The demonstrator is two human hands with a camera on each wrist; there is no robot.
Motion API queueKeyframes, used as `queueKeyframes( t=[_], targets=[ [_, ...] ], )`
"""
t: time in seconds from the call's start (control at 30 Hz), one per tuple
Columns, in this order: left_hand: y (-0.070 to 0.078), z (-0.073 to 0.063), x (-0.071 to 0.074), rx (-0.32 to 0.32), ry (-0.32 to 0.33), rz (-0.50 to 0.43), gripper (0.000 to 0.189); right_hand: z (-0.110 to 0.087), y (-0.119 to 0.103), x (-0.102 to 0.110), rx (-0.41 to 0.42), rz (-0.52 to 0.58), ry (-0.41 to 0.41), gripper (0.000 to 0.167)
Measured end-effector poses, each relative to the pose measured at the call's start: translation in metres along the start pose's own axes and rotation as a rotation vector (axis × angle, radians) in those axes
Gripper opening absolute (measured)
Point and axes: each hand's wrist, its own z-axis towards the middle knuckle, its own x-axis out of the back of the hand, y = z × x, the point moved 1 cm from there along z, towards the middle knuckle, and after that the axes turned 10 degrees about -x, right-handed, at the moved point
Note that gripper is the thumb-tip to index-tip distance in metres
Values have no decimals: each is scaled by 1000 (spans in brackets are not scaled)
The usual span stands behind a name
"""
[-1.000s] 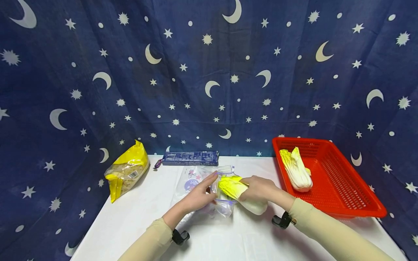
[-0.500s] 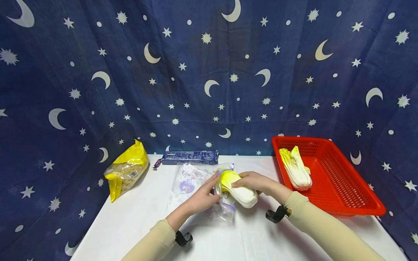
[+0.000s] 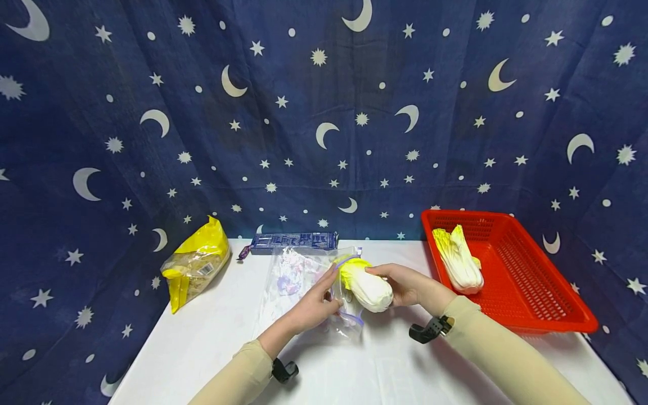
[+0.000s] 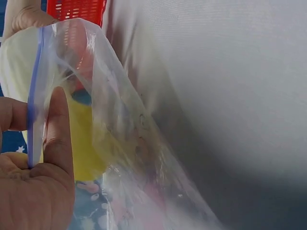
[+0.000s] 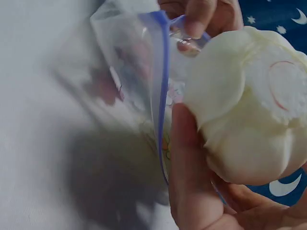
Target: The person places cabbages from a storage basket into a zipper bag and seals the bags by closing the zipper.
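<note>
Left hand (image 3: 315, 306) pinched the clear plastic bag with purple zip edging (image 3: 291, 281), lower centre of frame; right hand (image 3: 405, 286) gripped the oblong white-and-yellow cabbage (image 3: 372, 289) at the bag's mouth. Floppy rim could've folded, snagging the leaves.

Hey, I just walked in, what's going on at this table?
A person is holding a cabbage at the mouth of a clear zip bag. Their left hand holds the bag's opening, while their right hand grips the cabbage, its yellow leafy end toward the bag and its white base outside. A second cabbage lies in the red basket on the person's right.
</note>
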Motion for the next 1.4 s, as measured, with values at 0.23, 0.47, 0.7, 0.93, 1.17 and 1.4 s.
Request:
queueKeyframes(
  t=[0.23,0.47,0.7,0.93,1.17,1.4],
  targets=[
    [-1,1,-4,-7,12,-4,85,3,0,-1,9,266,-222,47],
    [3,1,-8,2,15,3,89,7,1,-6,32,322,-227,55],
    [4,0,-9,33,48,-104,86,12,4,-13,34,307,-67,57],
    [7,1,-8,32,83,-25,82,12,7,-20,51,177,57,58],
    [8,1,-10,60,65,-7,82,13,10,-22,53,199,5,53],
    [11,1,-8,50,77,-35,86,16,9,-21,93,197,-127,52]
  ],
)
